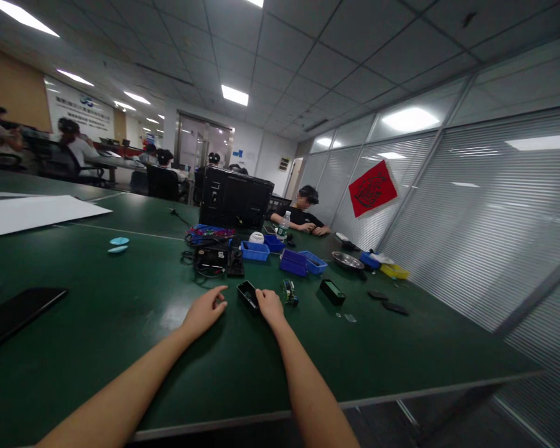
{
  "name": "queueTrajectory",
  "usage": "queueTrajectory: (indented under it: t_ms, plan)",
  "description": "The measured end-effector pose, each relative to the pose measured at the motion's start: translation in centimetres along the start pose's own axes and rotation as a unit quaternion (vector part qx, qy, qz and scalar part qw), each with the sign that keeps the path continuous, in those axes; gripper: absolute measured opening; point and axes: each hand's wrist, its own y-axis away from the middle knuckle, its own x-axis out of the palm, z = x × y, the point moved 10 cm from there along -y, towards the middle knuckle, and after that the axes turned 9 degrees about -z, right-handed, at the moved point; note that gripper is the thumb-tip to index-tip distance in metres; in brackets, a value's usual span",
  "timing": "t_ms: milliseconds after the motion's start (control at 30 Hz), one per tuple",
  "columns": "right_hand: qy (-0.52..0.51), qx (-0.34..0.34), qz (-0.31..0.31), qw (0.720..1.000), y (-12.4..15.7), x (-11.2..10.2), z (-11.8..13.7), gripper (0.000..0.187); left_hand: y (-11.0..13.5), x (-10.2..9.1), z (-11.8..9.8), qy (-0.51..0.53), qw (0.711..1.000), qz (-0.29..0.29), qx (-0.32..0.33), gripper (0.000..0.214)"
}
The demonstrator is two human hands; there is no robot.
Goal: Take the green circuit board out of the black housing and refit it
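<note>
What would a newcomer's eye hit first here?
Probably the bright red sheet with dark markings, tilted on the blinds-covered partition at the right. Next, the open black box near the middle of the green table, held by the right hand, the left hand apart from it. Beyond them stands a big black monitor, its back facing us.

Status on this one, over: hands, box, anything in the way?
Right hand holding black box by its right edge. Left hand open, apart from it. Box's open face showing. Circuit board close by on the right, not between hands.
</note>
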Motion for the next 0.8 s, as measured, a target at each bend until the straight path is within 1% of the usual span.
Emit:
queueTrajectory:
  t_ms: [100, 133, 200, 233, 300, 367, 400, 433, 467, 500, 600, 700, 800]
  plan:
    - [0.024, -0.025, 0.013, 0.999, 0.4, 0.6, 0.9, 0.045, 0.8, 0.1, -3.7, -0.054, 0.990, -0.031, 0.125, 0.046]
    - [0.027, -0.035, 0.017, 0.999, 0.4, 0.7, 1.2, 0.046, 1.1, 0.4, -4.8, -0.070, 0.984, -0.033, 0.162, 0.047]
    - [0.030, -0.048, 0.009, 0.998, 0.4, 0.3, 1.3, 0.048, 1.7, 1.1, -6.3, -0.098, 0.972, -0.023, 0.212, 0.046]
    - [0.031, -0.050, -0.011, 0.998, 0.2, -0.3, 1.1, 0.048, 1.9, 1.5, -6.7, -0.108, 0.968, -0.015, 0.226, 0.043]
    - [0.038, -0.046, -0.087, 0.994, -0.3, -2.6, 0.2, 0.045, 1.9, 1.8, -7.0, -0.118, 0.966, -0.009, 0.231, 0.034]
    - [0.056, -0.035, -0.180, 0.982, -0.7, -5.4, -1.4, 0.036, 1.8, 1.8, -6.8, -0.115, 0.968, -0.012, 0.223, 0.022]
    - [0.069, -0.026, -0.216, 0.974, -0.8, -6.5, -2.4, 0.032, 1.8, 1.7, -6.8, -0.112, 0.969, -0.013, 0.222, 0.019]
    - [0.083, -0.011, -0.231, 0.969, -1.1, -7.1, -3.5, 0.031, 1.8, 1.6, -6.7, -0.109, 0.969, -0.015, 0.221, 0.017]
    - [0.096, 0.008, -0.230, 0.968, -1.3, -7.3, -4.7, 0.033, 1.8, 1.5, -6.7, -0.108, 0.969, -0.016, 0.221, 0.016]
    - [0.107, 0.028, -0.216, 0.970, -1.7, -7.1, -5.9, 0.038, 1.8, 1.4, -6.6, -0.107, 0.969, -0.018, 0.220, 0.016]
    - [0.109, 0.068, -0.164, 0.978, -2.6, -5.6, -8.4, 0.048, 1.6, 1.0, -6.3, -0.102, 0.972, -0.027, 0.209, 0.015]
    - [0.044, 0.064, -0.134, 0.988, -3.4, -4.1, -8.9, 0.046, 1.1, 0.6, -5.5, -0.081, 0.979, -0.042, 0.182, 0.022]
    - [-0.069, 0.041, -0.089, 0.993, -4.2, -2.9, -8.4, 0.038, 0.2, 0.1, -3.6, -0.061, 0.989, -0.064, 0.120, 0.042]
